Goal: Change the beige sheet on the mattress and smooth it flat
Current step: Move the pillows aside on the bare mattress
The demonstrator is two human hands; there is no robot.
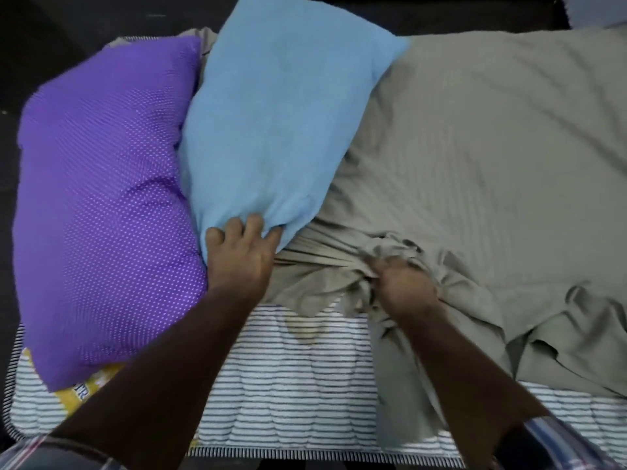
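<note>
The beige sheet covers the right part of the striped mattress and is bunched up at its near edge. My right hand grips that bunched fold of the sheet. My left hand grips the near end of a blue pillow, which lies partly on the sheet. The mattress is bare along the near edge, where the sheet is pulled back.
A purple dotted pillow lies on the left end of the mattress, touching the blue pillow. A yellow label shows under the purple pillow's near corner. Dark floor surrounds the mattress at the far side and left.
</note>
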